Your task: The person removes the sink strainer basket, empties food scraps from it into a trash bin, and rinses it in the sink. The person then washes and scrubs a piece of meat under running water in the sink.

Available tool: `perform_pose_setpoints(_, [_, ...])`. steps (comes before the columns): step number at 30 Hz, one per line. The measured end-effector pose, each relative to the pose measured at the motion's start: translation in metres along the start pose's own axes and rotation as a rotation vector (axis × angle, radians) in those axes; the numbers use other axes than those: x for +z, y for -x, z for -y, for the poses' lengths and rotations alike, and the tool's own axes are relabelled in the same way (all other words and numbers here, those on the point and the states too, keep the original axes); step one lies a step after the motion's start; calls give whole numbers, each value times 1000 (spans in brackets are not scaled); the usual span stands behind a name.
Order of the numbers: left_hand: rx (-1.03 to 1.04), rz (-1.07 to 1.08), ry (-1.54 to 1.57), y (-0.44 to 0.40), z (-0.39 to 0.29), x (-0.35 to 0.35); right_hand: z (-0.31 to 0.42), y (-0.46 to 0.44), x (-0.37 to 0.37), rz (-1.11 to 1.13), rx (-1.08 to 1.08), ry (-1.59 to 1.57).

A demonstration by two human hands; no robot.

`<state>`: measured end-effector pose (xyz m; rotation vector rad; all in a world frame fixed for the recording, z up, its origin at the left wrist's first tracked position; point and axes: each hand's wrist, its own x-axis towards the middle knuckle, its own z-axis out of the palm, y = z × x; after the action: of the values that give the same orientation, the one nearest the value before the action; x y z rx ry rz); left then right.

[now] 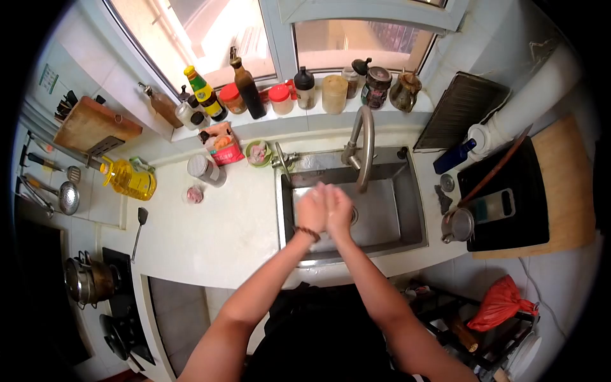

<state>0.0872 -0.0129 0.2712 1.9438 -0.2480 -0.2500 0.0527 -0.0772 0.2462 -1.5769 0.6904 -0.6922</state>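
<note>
Over the steel sink (414,210), my left hand (311,211) and my right hand (339,209) are pressed side by side, touching each other. Their fingers point away from me, held fairly straight and a little blurred; nothing shows in either hand. A dark beaded bracelet (308,233) circles my left wrist. The curved faucet (365,146) rises from the back of the sink, its spout just beyond my right hand. Part of the drain (354,215) appears beside my right hand. Whether water is running, I cannot tell.
On the left counter are a white-lidded jar (207,170), a red packet (223,145), a green bowl (259,154) and an oil jug (130,181). Several bottles and jars line the windowsill (318,121). A metal cup (457,225) and black board (515,223) lie right.
</note>
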Motion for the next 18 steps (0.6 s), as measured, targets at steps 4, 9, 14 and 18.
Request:
perform_pose_setpoints(4, [28, 3, -58, -8, -11, -7, 1, 4, 5, 15, 93, -175])
perform_pose_setpoints(9, [-16, -115, 414, -43, 30, -17, 35, 28, 7, 102, 57, -442])
perform_pose_setpoints(14, [-257, 38, 828, -31, 21, -36, 7, 16, -25, 327, 364, -486])
perform_pose_setpoints(18, [-426, 223, 971, -12, 29, -42, 11, -3, -30, 235, 177, -505])
